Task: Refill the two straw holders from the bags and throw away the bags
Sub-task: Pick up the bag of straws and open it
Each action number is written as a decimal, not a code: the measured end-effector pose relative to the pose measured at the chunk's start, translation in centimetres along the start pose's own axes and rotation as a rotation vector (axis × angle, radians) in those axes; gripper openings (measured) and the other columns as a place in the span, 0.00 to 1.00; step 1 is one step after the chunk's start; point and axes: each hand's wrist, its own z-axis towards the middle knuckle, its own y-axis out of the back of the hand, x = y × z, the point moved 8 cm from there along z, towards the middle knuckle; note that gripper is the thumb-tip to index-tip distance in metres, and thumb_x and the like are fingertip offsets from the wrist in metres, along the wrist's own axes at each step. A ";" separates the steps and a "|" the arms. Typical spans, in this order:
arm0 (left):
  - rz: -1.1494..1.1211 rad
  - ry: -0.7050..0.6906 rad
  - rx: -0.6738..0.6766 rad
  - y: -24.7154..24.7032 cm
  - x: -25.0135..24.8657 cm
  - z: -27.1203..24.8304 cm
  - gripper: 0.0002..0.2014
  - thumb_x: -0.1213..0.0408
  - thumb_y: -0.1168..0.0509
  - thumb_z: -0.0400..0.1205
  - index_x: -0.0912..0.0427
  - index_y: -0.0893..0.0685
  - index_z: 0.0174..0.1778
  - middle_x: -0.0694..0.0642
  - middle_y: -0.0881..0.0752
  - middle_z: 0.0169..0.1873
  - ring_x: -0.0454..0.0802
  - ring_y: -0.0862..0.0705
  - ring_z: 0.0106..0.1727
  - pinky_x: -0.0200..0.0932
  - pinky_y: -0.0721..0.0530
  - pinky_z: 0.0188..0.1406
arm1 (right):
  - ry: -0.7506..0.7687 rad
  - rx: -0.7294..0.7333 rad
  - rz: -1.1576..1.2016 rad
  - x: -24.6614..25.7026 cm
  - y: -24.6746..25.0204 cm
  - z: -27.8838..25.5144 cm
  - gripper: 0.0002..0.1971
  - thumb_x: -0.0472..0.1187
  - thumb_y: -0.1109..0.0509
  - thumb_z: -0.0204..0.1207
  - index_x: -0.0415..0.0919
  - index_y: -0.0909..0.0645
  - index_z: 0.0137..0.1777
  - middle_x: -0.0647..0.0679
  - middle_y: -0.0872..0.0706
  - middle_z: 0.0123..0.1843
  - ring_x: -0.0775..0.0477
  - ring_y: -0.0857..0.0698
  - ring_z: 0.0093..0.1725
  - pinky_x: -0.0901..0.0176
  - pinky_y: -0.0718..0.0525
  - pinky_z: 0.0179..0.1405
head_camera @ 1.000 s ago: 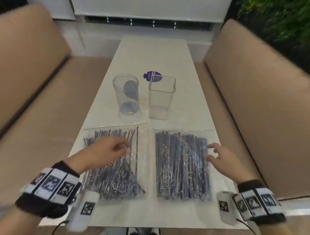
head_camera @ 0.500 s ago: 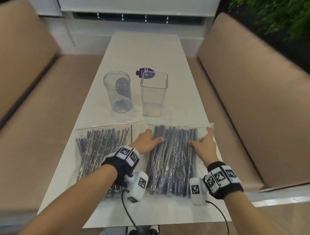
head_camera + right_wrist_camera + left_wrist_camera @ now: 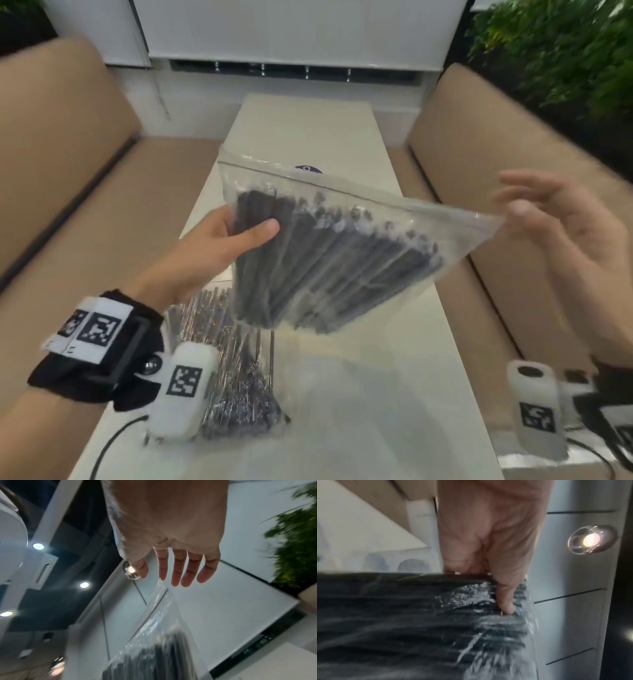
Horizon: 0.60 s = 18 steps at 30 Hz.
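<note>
The left hand (image 3: 219, 246) grips a clear bag (image 3: 346, 240) of dark straws (image 3: 329, 270) by its side, thumb pressed across the front, holding it tilted in the air above the table (image 3: 376, 394). The right hand (image 3: 561, 233) meets the bag's top corner with fingers spread and loose — whether it pinches the plastic I cannot tell. A second bag (image 3: 236, 377) lies flat on the table, below the raised one.

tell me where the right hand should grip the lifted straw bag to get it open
Judging from its pose, pinch the clear zip strip at the lifted straw bag's right corner, coming from the right. That strip is flat and free of straws, and the left hand already grips the straw bundle, steadying it. The right hand sits at that corner.
</note>
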 end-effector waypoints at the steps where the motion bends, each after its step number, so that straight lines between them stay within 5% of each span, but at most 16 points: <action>1: 0.025 -0.007 0.035 0.1 -0.6 0.0 0.22 0.41 0.24 0.63 0.45 0.10 0.50 0.43 0.07 0.52 0.37 0.10 0.55 0.26 0.16 0.50 | 0.006 0.096 -0.015 0.5 -1.2 0.7 0.16 0.51 0.36 0.79 0.51 0.19 0.64 0.54 0.13 0.54 0.55 0.15 0.52 0.66 0.19 0.54; 4: 0.088 0.017 0.152 -0.6 -1.6 0.4 0.10 0.57 0.31 0.73 0.47 0.10 0.48 0.40 0.07 0.48 0.33 0.11 0.52 0.23 0.18 0.48 | 0.010 0.495 -0.122 1.7 -8.0 0.6 0.24 0.60 0.35 0.75 0.56 0.22 0.70 0.59 0.13 0.54 0.58 0.14 0.49 0.68 0.17 0.49; 6: 0.147 0.028 0.173 -1.2 -2.0 0.6 0.10 0.61 0.34 0.74 0.49 0.13 0.50 0.38 0.08 0.46 0.31 0.11 0.50 0.26 0.17 0.50 | 0.107 0.655 -0.227 2.4 -12.3 -0.6 0.25 0.55 0.32 0.78 0.50 0.25 0.74 0.61 0.14 0.50 0.58 0.14 0.44 0.65 0.16 0.46; 8: 0.267 0.023 0.086 -0.7 -1.5 1.0 0.12 0.51 0.31 0.72 0.44 0.16 0.52 0.38 0.09 0.49 0.35 0.12 0.53 0.39 0.16 0.60 | 0.184 0.671 -0.265 2.4 -14.9 -1.3 0.18 0.43 0.33 0.79 0.41 0.22 0.68 0.56 0.14 0.43 0.56 0.15 0.38 0.60 0.15 0.43; 10: 0.469 -0.021 -0.144 0.9 -1.2 1.0 0.15 0.35 0.33 0.70 0.34 0.19 0.49 0.37 0.16 0.53 0.34 0.15 0.54 0.49 0.17 0.63 | 0.100 0.617 -0.212 1.5 -15.8 -1.1 0.14 0.37 0.36 0.78 0.40 0.20 0.64 0.43 0.14 0.39 0.43 0.15 0.37 0.42 0.14 0.41; 13: 0.385 -0.069 -0.420 1.5 -1.9 -0.3 0.19 0.29 0.35 0.68 0.37 0.23 0.45 0.40 0.19 0.44 0.30 0.16 0.35 0.42 0.15 0.40 | -0.018 0.545 -0.070 1.3 -16.8 -1.2 0.21 0.34 0.35 0.78 0.50 0.21 0.69 0.38 0.13 0.41 0.36 0.15 0.37 0.35 0.15 0.37; 15: 0.203 0.026 -0.418 0.8 -1.5 -0.6 0.27 0.32 0.30 0.66 0.46 0.22 0.51 0.47 0.15 0.40 0.35 0.14 0.29 0.42 0.15 0.31 | -0.002 0.564 -0.018 2.2 -18.1 -1.9 0.23 0.34 0.35 0.77 0.53 0.21 0.70 0.39 0.11 0.44 0.37 0.13 0.40 0.38 0.14 0.41; 18: 0.129 0.047 -0.434 1.4 -2.4 -1.1 0.17 0.59 0.24 0.75 0.58 0.19 0.56 0.51 0.11 0.33 0.40 0.11 0.28 0.38 0.12 0.31 | -0.010 0.602 0.017 2.6 -19.4 -2.6 0.24 0.34 0.33 0.78 0.54 0.23 0.73 0.50 0.12 0.39 0.48 0.11 0.39 0.52 0.12 0.46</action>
